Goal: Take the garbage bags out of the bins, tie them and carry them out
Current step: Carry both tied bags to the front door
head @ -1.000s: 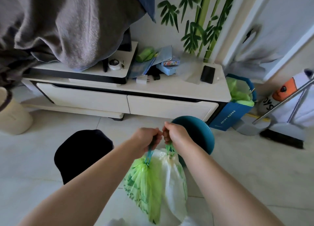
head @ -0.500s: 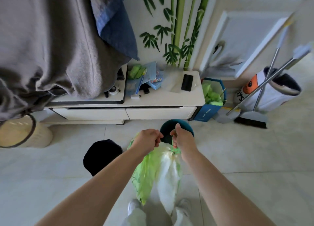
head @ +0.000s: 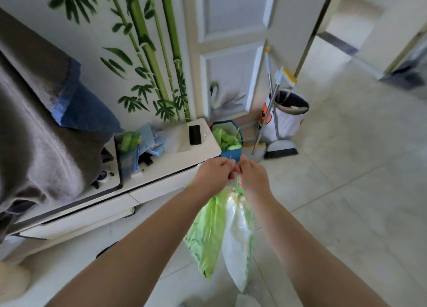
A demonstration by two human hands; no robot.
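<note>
Pale floor tiles lie under my garbage bag (head: 221,232) (soft, light); left hand (head: 213,175) and right hand (head: 253,177) pinch its green drawstring (head: 238,184) on top.

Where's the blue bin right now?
Head view, centre: the blue bin stands on the floor against the white cabinet's right end, just beyond both hands, left of the broom.

Single head-worn view, aimed forward and down, tilted; low cabinet (head: 203,142) seen near, left of centre.
</note>
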